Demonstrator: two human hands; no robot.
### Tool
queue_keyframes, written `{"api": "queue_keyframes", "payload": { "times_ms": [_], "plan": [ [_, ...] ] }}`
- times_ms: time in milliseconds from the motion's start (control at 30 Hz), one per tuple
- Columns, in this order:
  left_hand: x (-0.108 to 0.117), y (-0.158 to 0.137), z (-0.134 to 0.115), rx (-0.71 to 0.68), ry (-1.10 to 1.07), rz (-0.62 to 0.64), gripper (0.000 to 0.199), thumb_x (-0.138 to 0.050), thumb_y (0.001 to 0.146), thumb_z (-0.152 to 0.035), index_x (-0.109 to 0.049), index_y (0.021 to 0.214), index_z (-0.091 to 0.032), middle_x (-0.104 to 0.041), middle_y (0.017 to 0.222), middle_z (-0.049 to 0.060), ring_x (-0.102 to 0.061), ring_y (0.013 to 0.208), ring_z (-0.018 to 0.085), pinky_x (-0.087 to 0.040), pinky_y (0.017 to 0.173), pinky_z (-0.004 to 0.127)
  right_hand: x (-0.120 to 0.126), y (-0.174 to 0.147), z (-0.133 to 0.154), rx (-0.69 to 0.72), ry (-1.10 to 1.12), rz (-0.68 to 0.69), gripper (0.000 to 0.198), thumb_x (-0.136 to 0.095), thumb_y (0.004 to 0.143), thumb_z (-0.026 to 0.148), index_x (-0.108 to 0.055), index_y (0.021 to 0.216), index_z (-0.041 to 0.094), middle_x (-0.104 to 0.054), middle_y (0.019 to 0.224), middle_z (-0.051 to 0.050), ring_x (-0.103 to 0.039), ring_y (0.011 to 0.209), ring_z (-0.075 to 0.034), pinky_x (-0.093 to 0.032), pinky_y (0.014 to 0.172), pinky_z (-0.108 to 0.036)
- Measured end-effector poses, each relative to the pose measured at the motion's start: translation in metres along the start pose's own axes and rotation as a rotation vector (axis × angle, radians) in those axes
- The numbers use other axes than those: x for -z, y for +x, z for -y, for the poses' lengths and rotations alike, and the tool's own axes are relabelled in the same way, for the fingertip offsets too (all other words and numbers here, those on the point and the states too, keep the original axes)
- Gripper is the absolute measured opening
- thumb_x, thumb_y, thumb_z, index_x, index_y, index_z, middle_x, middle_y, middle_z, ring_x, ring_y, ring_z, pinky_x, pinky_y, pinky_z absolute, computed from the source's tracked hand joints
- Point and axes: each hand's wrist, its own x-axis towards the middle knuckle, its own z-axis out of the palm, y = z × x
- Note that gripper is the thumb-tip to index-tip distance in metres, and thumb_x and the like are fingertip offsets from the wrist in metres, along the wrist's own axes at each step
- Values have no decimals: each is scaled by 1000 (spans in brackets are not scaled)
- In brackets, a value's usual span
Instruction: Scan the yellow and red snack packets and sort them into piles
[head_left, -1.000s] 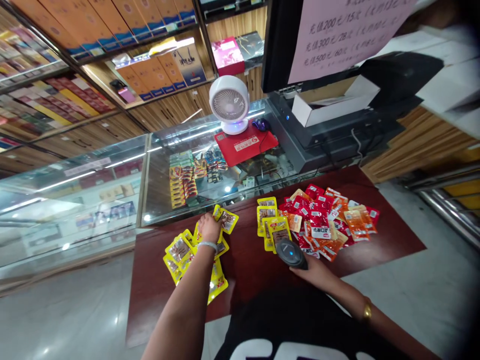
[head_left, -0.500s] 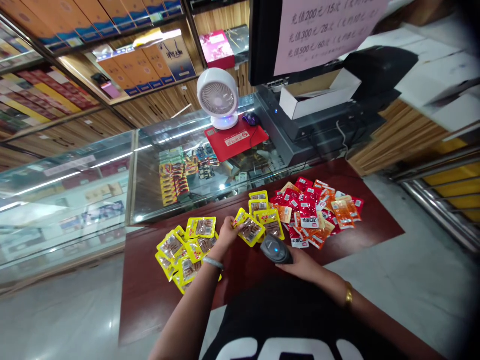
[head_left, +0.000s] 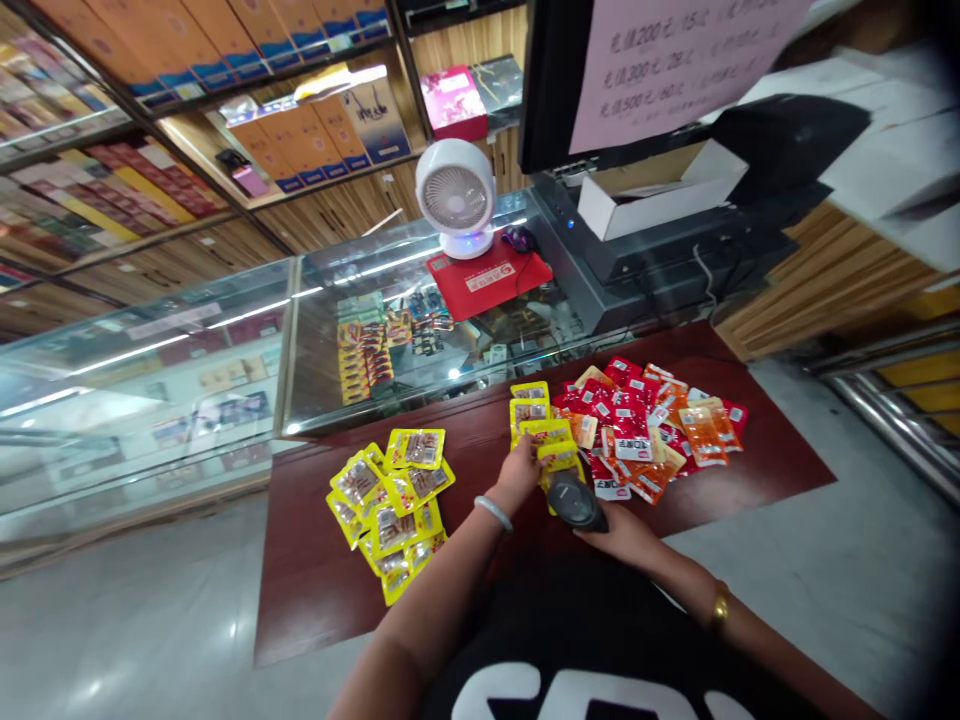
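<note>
My right hand is wrapped round a dark grey barcode scanner, its head pointing toward the yellow packets. With closed fingers my left hand grips the edge of a yellow snack packet, just beyond the scanner head. The scanner covers part of that packet's lower area. Several more yellow packets lie right behind it. A larger pile of yellow packets with clear windows is spread to the left. Red and orange packets lie heaped to the right.
The dark red tabletop meets a glass display counter. On the counter are a white fan, a red mat, a mouse and a black machine with a white open box. Shelves of boxes stand behind.
My left hand has moved right with the yellow packet, bringing it over the other yellow packets by the scanner. The scanner's blue light no longer shows. The view has shifted slightly.
</note>
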Motion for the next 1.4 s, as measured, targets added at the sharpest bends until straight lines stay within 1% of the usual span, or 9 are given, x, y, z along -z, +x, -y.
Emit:
{"api": "queue_keyframes", "payload": {
  "times_ms": [133, 300, 400, 533, 767, 1000, 1100, 1200, 1400],
  "plan": [
    [1, -12, 8, -32, 45, -52, 37, -63, 76, -6, -57, 111, -18, -67, 94, 5, -62, 80, 14, -50, 75, 26, -2, 8, -5, 37, -17, 12, 54, -74, 76, 40, -65, 125, 19, -71, 125, -13, -64, 118, -37, -49, 102, -51],
    [60, -31, 35, -83, 143, -260, 25, -62, 82, -17, -61, 107, -19, -67, 104, 6, -62, 95, 17, -47, 90, 31, -4, 17, -16, 5, -85, 0, 54, -76, 72, 40, -67, 121, 17, -73, 121, -14, -65, 115, -36, -47, 103, -54],
    [112, -42, 57, 110, 380, -419, 35, -61, 84, -22, -58, 117, -16, -64, 119, 13, -58, 115, 25, -41, 101, 38, -5, 21, -19, 2, -102, 1, 55, -77, 71, 41, -68, 120, 17, -74, 119, -13, -66, 113, -36, -48, 102, -54],
    [169, -48, 78, 525, 558, -705, 74, -58, 84, -53, -39, 140, -8, -40, 146, 28, -36, 137, 42, -29, 109, 53, -7, 23, -11, 27, -92, 32, 52, -76, 72, 39, -68, 118, 18, -74, 118, -12, -68, 111, -36, -50, 100, -52],
    [207, -29, 77, 673, 612, -577, 76, -68, 67, -68, -56, 117, -12, -50, 136, 27, -42, 130, 45, -35, 102, 51, -4, 17, 7, 7, -117, 9, 49, -75, 72, 36, -69, 116, 17, -74, 117, -13, -67, 111, -36, -50, 99, -53],
    [205, -26, 66, 443, 451, -478, 49, -70, 77, -43, -52, 114, -16, -70, 105, 18, -67, 100, 33, -48, 82, 38, -5, 12, 7, 47, -52, 7, 51, -75, 72, 34, -67, 119, 16, -73, 120, -14, -67, 112, -36, -49, 101, -53],
    [182, -35, 64, 248, 125, -517, 46, -70, 78, -41, -54, 113, -17, -71, 104, 14, -69, 94, 27, -50, 79, 33, -6, 12, 15, 87, -22, 17, 50, -75, 74, 35, -68, 120, 17, -73, 120, -13, -67, 112, -36, -49, 101, -53],
    [150, -41, 58, 100, -163, -406, 43, -69, 76, -43, -60, 107, -15, -73, 100, 12, -69, 87, 24, -52, 78, 32, -6, 14, 28, 126, -5, 28, 51, -76, 74, 38, -68, 121, 17, -73, 119, -13, -68, 110, -36, -51, 99, -52],
    [100, -37, 39, 23, -242, -289, 35, -68, 76, -35, -63, 103, -14, -73, 101, 12, -69, 88, 22, -53, 80, 32, -5, 18, 41, 151, 16, 15, 48, -75, 75, 33, -68, 121, 21, -74, 120, -9, -68, 110, -35, -50, 100, -52]
  ]
}}
